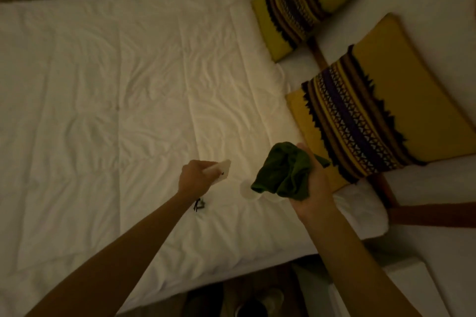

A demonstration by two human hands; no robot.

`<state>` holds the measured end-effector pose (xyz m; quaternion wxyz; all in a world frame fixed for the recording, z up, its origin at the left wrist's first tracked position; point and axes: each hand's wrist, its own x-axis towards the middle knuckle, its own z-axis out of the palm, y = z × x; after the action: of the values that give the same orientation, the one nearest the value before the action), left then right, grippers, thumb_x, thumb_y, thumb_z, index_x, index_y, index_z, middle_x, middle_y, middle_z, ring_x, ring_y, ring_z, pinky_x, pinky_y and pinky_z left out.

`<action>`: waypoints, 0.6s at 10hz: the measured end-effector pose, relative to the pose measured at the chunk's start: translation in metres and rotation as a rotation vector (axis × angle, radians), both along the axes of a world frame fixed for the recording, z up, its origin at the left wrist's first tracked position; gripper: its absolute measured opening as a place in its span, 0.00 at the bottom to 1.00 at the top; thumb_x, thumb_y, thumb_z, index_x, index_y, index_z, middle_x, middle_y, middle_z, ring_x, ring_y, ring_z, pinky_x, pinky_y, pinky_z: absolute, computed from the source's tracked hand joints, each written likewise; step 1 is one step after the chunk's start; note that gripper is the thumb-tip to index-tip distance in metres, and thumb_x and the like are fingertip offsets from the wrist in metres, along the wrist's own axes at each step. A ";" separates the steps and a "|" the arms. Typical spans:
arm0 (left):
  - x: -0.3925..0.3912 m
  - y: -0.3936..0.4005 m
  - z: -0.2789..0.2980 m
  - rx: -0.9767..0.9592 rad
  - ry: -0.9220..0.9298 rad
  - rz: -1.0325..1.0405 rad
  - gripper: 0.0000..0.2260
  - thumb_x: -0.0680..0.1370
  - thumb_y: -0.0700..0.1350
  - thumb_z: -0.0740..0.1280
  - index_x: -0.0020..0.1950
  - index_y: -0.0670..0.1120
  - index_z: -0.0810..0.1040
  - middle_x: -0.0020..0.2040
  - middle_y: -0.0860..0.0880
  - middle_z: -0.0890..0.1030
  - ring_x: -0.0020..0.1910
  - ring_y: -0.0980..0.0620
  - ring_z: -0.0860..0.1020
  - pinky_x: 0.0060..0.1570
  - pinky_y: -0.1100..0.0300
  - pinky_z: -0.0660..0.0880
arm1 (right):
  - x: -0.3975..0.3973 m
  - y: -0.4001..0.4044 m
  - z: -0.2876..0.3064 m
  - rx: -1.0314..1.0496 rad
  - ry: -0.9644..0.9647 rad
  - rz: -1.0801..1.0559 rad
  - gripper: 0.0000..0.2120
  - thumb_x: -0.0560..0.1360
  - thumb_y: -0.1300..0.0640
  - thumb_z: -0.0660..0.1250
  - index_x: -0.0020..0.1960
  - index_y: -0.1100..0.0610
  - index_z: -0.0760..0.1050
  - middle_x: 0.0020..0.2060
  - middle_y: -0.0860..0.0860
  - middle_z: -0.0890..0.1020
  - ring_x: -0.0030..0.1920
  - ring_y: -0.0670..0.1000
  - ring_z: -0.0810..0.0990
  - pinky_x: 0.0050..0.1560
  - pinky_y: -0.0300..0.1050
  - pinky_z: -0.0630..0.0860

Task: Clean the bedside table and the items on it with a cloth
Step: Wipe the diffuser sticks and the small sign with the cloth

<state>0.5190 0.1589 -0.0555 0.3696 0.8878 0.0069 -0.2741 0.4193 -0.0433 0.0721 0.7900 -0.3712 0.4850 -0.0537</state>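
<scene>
Apparently the cleaning is mid-way: the left hand point(195, 175) is closed around one small white flat item point(222, 169), held over the bed point(128, 98), while the right hand point(310, 188) lies palm-up, half open, cradling one bunched green cloth point(283, 172). Whether this item is wiped yet, I cannot tell. Beneath the cloth one or two pale round things point(248, 192) rest on the bed. Two yellow patterned cushions point(373, 110) sit right. No bedside worktop is clearly visible.
</scene>
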 end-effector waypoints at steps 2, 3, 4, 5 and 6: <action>0.000 -0.017 -0.075 0.397 -0.081 -0.393 0.11 0.76 0.45 0.68 0.59 0.51 0.81 0.52 0.45 0.82 0.48 0.44 0.81 0.42 0.54 0.76 | -0.003 0.002 -0.056 -0.126 0.082 -0.010 0.23 0.74 0.48 0.73 0.62 0.62 0.79 0.51 0.58 0.84 0.48 0.57 0.83 0.50 0.56 0.81; -0.008 -0.023 -0.115 0.488 -0.102 -0.613 0.08 0.78 0.43 0.65 0.57 0.48 0.74 0.51 0.45 0.80 0.46 0.44 0.80 0.38 0.55 0.71 | -0.002 0.001 -0.074 -0.113 0.054 -0.074 0.21 0.75 0.51 0.73 0.61 0.64 0.79 0.52 0.61 0.84 0.49 0.61 0.84 0.50 0.61 0.82; -0.014 -0.027 -0.145 0.504 -0.112 -0.723 0.09 0.78 0.40 0.63 0.57 0.46 0.70 0.51 0.45 0.79 0.46 0.43 0.79 0.38 0.54 0.70 | 0.001 -0.004 -0.091 -0.130 0.039 -0.066 0.19 0.76 0.52 0.71 0.59 0.66 0.78 0.51 0.66 0.81 0.50 0.65 0.82 0.52 0.68 0.79; -0.020 -0.028 -0.168 0.500 -0.109 -0.785 0.11 0.78 0.38 0.62 0.59 0.45 0.69 0.53 0.44 0.77 0.48 0.42 0.79 0.40 0.53 0.69 | 0.004 -0.003 -0.102 -0.153 0.058 -0.066 0.21 0.78 0.54 0.71 0.61 0.69 0.76 0.57 0.72 0.78 0.55 0.73 0.80 0.56 0.75 0.75; -0.025 -0.028 -0.174 0.540 -0.117 -0.801 0.13 0.77 0.36 0.63 0.60 0.45 0.68 0.53 0.46 0.76 0.49 0.43 0.80 0.40 0.53 0.71 | 0.007 -0.001 -0.109 -0.179 0.072 -0.061 0.16 0.77 0.56 0.72 0.60 0.65 0.79 0.54 0.67 0.83 0.55 0.69 0.82 0.55 0.74 0.77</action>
<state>0.4940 0.1312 -0.2295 -0.0088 0.8987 -0.2854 -0.3330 0.4265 -0.0438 -0.0369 0.7337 -0.4272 0.5174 -0.1073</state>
